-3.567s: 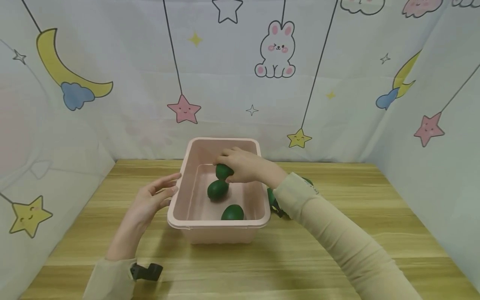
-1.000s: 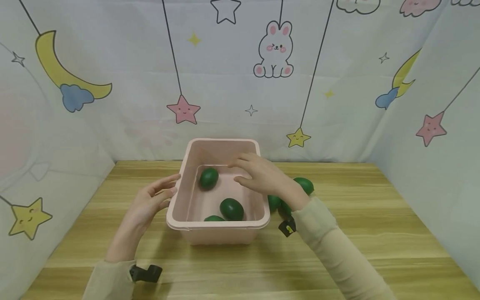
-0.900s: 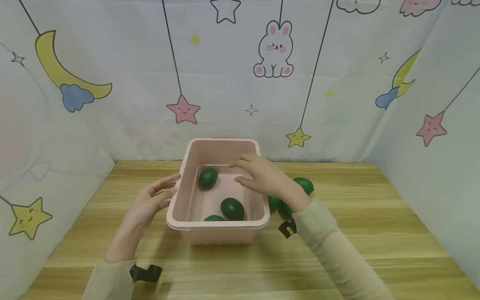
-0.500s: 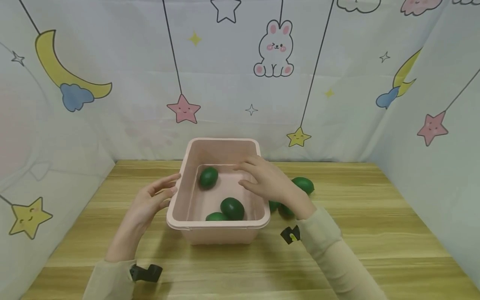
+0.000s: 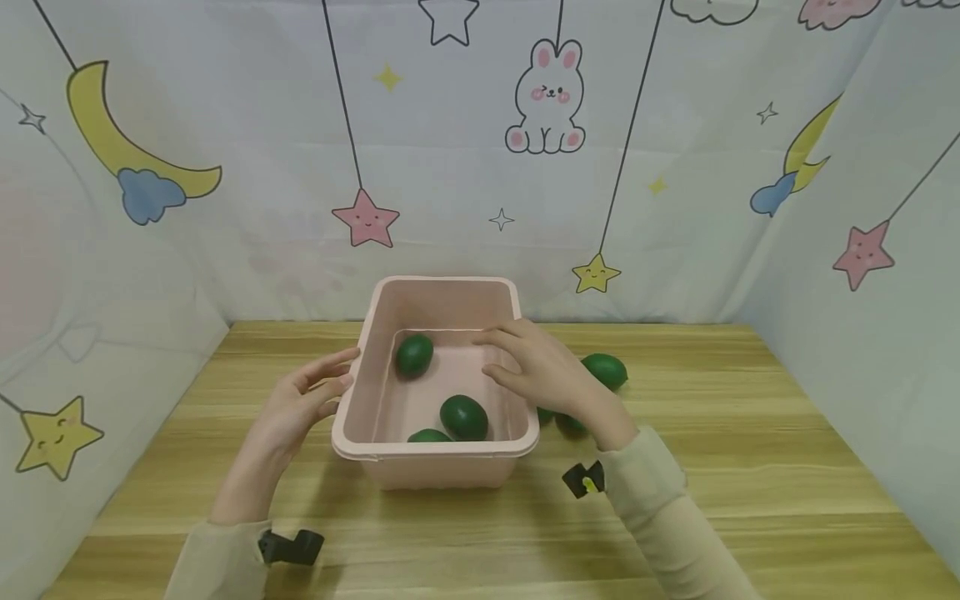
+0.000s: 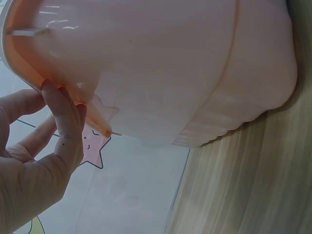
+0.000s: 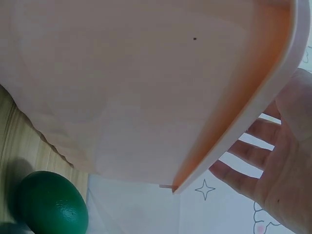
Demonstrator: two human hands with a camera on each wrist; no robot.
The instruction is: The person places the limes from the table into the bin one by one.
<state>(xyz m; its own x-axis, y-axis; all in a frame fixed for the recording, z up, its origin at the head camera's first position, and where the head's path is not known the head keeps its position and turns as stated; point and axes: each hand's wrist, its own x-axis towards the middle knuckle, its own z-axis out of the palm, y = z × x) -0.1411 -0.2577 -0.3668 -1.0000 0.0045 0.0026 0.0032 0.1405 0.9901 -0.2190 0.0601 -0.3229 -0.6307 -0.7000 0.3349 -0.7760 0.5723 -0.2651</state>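
In the head view, a pink plastic bin (image 5: 435, 448) stands on the wooden table. Three dark green, lime-like fruits lie inside: one fruit (image 5: 414, 356) towards the back left, another fruit (image 5: 463, 417) near the front, and a third fruit (image 5: 429, 436) partly hidden by the front rim. My left hand (image 5: 303, 404) touches the bin's left rim with loosely bent fingers, seen also in the left wrist view. Above the right rim hovers my right hand (image 5: 543, 375), fingers spread and holding nothing. Its fingers show beyond the rim in the right wrist view.
Several more green fruits lie on the table right of the bin, partly behind my right hand; one fruit (image 5: 604, 371) has a small pointed tip. White printed curtains (image 5: 450, 167) enclose the table at the back and sides. Each wrist carries a black camera mount (image 5: 291, 547).
My right hand has let go of a green fruit in the bin and drawn back to the right. The fruits inside have shifted. My left hand has stayed at the left rim.
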